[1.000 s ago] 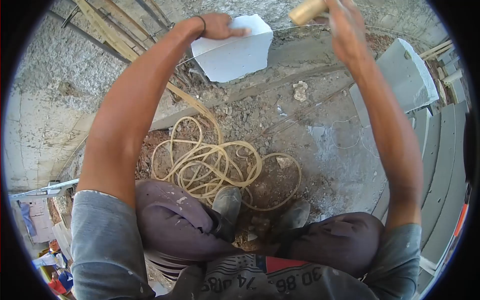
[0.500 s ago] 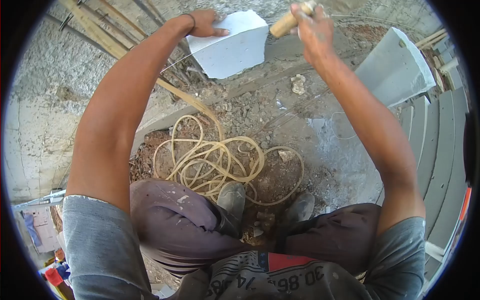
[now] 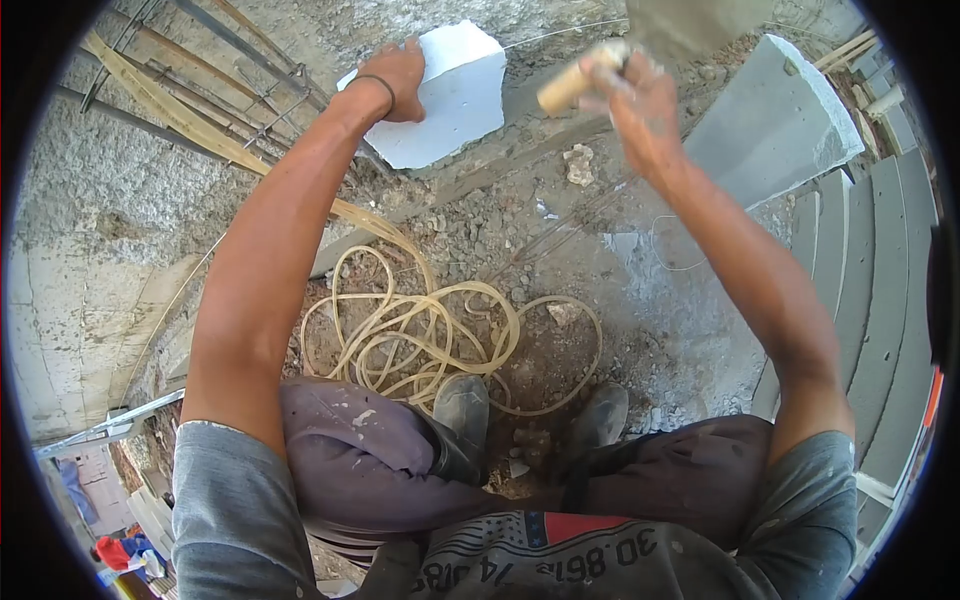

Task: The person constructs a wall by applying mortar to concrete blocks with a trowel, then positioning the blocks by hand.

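Observation:
My left hand (image 3: 393, 80) rests on the top left edge of a pale, flat stone slab piece (image 3: 443, 95) that stands on the ground ahead of me, fingers curled over its rim. My right hand (image 3: 640, 100) is closed around a wooden tool handle (image 3: 572, 82); the tool's grey metal blade (image 3: 690, 25), like a trowel's, points up toward the top of the view. The handle hangs just right of the slab piece, near its upper right corner. A thin taut string (image 3: 560, 32) runs across behind the slab.
A tangled coil of yellowish hose (image 3: 425, 335) lies on the rubble in front of my shoes (image 3: 462, 410). A large grey stone block (image 3: 770, 125) leans at the right, beside stacked grey slabs (image 3: 880, 300). Steel rebar (image 3: 200, 75) lies at upper left.
My right hand has come down and toward me with the tool, so its blade now shows above. My left hand has shifted along the slab's top edge; the view has tilted slightly.

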`<state>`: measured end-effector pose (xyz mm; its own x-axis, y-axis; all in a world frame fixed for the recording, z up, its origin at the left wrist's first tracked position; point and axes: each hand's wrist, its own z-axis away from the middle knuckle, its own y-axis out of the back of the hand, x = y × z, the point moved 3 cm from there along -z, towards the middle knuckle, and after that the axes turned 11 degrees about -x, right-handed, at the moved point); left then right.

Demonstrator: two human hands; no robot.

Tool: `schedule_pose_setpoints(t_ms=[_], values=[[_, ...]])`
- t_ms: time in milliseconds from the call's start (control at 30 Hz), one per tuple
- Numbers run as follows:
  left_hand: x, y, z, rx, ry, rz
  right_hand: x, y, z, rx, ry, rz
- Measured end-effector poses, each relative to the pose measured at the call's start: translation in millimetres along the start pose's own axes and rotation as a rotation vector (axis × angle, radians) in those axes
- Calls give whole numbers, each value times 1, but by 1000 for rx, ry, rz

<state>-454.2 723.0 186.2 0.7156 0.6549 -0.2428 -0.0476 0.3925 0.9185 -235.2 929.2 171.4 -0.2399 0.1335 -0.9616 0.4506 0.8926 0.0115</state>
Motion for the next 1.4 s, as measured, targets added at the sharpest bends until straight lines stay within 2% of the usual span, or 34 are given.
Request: schedule_pose_setpoints(t_ms=[33, 100, 167, 267, 400, 467, 500, 700, 767, 833, 900, 967, 1000, 1033, 1100, 1167, 1267, 1300, 1367, 1400], values=[[1, 2, 4, -3, -2, 2, -17, -5, -18, -6, 140, 39], [6, 8, 12, 5, -1, 3, -46, -18, -55, -21, 140, -46], [5, 8, 12, -2, -6, 20, -62, -27, -84, 85, 235, 226], [3, 8, 13, 45, -24, 18, -72, -46, -101, 148, 202, 321], [3, 10, 17, 17, -8, 61, -50, -73, -112, 152, 209, 309], [2, 10, 16, 22, -2, 65, -29, -82, -121, 196, 207, 536], [1, 9, 15, 20, -5, 75, -16, -85, -123, 128, 214, 556], [-8, -5, 6, 76, -57, 41, -13, -85, -121, 73, 120, 615], [-7, -1, 4, 113, -87, -8, -24, -75, -115, 75, 101, 632], [-9, -3, 5, 55, -47, 68, -39, -64, -101, 197, 139, 553], [-4, 2, 14, 47, -43, 78, -61, -40, -64, 61, -15, 486], [-6, 1, 15, 37, -39, 88, -56, -25, -9, -112, 60, 476], [-8, -1, 12, 49, -53, 87, -29, -15, 19, -35, 147, 491], [-9, -1, 9, 63, -69, 84, -17, -6, 58, -94, 196, 537], [-10, 0, 9, 73, -79, 81, 30, 14, 128, -220, -4, 621], [-8, 1, 11, 73, -94, 72, 48, 25, 165, -352, -457, 869], [-9, 1, 11, 42, -98, 76, 74, 42, 160, -383, -612, 859], [-10, -1, 9, 73, -111, 66, 77, 49, 152, -363, -619, 849], [-13, -2, 2, 89, -159, 47, 71, 60, 130, -431, -554, 1102], [-14, -2, 0, 91, -174, 36, 77, 66, 119, -414, -563, 1096]])
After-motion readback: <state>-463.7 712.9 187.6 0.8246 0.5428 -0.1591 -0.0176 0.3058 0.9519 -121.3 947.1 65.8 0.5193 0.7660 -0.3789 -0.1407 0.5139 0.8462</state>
